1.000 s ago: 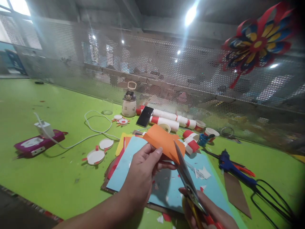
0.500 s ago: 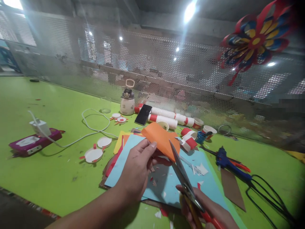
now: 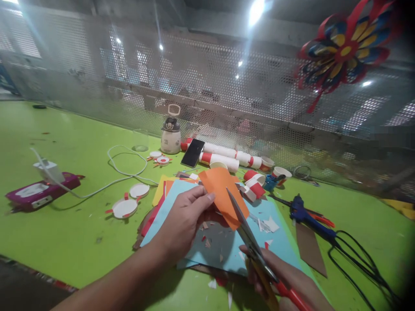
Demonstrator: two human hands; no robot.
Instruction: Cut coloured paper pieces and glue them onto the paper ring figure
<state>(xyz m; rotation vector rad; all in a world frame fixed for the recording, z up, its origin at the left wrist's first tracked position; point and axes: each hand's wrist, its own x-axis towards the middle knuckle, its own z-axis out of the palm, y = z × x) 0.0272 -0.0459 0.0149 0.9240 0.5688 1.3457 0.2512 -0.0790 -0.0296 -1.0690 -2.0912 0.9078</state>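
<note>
A piece of orange paper [image 3: 220,185] is pinched between the thumb and fingers of my left hand [image 3: 191,216], held above the stack of coloured sheets. My right hand [image 3: 285,280] grips a pair of scissors [image 3: 248,235] by the handles, one of which shows red. The blades lie at the paper's right lower part, one of them over its face. Under both hands is a light blue sheet [image 3: 279,233] strewn with small paper scraps [image 3: 207,243]. My right fingers are partly hidden by the scissors.
A blue glue gun [image 3: 301,211] with a black cord lies at right beside a brown cardboard strip [image 3: 311,250]. Behind stand a bottle [image 3: 170,138], a phone [image 3: 193,152] and white-and-red tubes [image 3: 223,162]. At left are white discs [image 3: 125,208] and a purple power strip [image 3: 42,192].
The orange paper has turned in my left hand, its right corner swinging down, and now looks narrower. The scissors stay at its right side. The whole view has shifted slightly.
</note>
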